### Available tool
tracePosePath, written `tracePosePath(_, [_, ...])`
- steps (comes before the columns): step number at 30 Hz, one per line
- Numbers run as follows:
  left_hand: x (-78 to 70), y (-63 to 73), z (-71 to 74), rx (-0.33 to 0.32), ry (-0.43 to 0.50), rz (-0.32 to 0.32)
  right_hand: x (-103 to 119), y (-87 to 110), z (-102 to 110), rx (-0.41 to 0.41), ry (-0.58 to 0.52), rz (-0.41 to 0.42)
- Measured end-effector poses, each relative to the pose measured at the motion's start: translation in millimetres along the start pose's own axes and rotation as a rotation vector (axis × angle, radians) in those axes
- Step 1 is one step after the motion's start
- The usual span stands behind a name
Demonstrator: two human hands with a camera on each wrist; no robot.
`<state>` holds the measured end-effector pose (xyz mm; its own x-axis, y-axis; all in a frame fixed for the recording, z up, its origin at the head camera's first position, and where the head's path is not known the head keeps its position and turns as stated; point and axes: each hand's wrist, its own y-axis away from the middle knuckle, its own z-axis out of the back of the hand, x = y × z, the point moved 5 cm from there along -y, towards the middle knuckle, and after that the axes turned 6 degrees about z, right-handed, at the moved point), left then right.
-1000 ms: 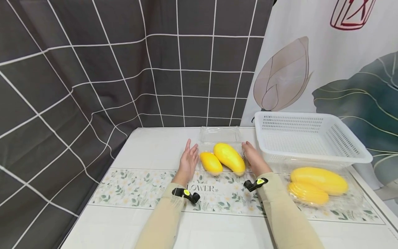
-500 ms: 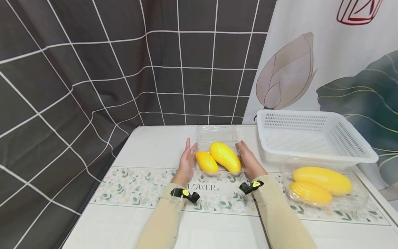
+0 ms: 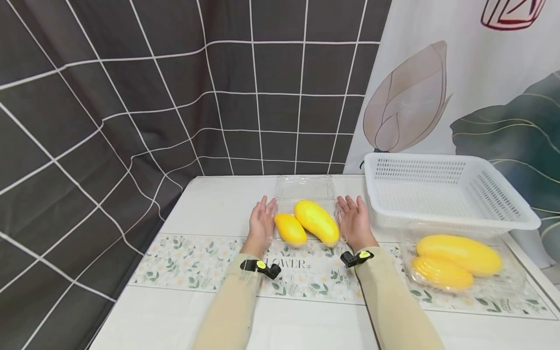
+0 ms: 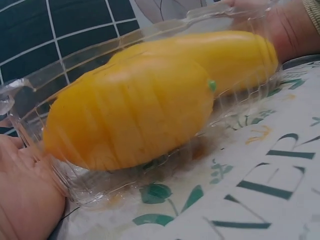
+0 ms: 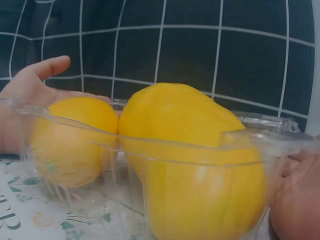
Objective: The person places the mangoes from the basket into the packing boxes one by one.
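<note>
A clear plastic clamshell box [image 3: 308, 193] stands on the table with its lid folded back. In it lie a smaller, mango-shaped yellow fruit [image 3: 290, 229] on the left and a longer yellow fruit [image 3: 317, 221] on the right. My left hand [image 3: 261, 224] is at the box's left side, fingers extended forward and palm facing up and inward. On the opposite side, my right hand [image 3: 355, 222] has its fingers spread and palm turned upward, close by the wall. In the left wrist view, the smaller fruit [image 4: 130, 110] shows a green tip.
A white perforated basket [image 3: 437, 214] stands at the back right. In front of it is another clear clamshell [image 3: 411, 279] holding more yellow fruit [image 3: 459, 254]. A floral runner [image 3: 188, 262] crosses the table, and a dark grid curtain [image 3: 280, 112] hangs behind.
The box with its fruits shifted left between my hands early on. Since then my right hand has opened out and turned its palm upward; my left hand has barely moved.
</note>
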<state>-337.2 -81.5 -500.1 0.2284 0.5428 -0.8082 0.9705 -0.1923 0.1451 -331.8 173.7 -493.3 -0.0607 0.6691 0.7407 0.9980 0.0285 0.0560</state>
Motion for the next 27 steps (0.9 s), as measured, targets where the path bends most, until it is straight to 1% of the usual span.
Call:
tracePosePath(2, [-0.2,-4.2,1.0,-0.002,0.037,0.006,-0.4,-2.0,-1.6,0.007,-0.033,0.001])
tracePosePath(5, [-0.2,-7.2,1.2,0.017,0.060,-0.006,-1.3,-3.1,-3.7,0.021,-0.062,0.004])
tracePosePath(9, [-1.7,-6.4,-0.8,0.047,0.073,-0.030,-0.8,-3.0,-4.8,0.052,-0.076,0.025])
tracePosePath(18, [-3.7,-3.9,-1.1,0.063,0.059,-0.040,-0.9,-3.0,-4.6,0.111,-0.047,0.063])
tracePosePath(23, [-4.6,-3.1,-1.4,0.073,0.051,-0.065,-0.8,-2.3,-4.6,0.143,-0.025,0.090])
tracePosePath(27, [-5.5,-2.5,-2.7,0.068,0.031,-0.082,0.3,-1.3,-6.4,0.168,-0.020,0.114])
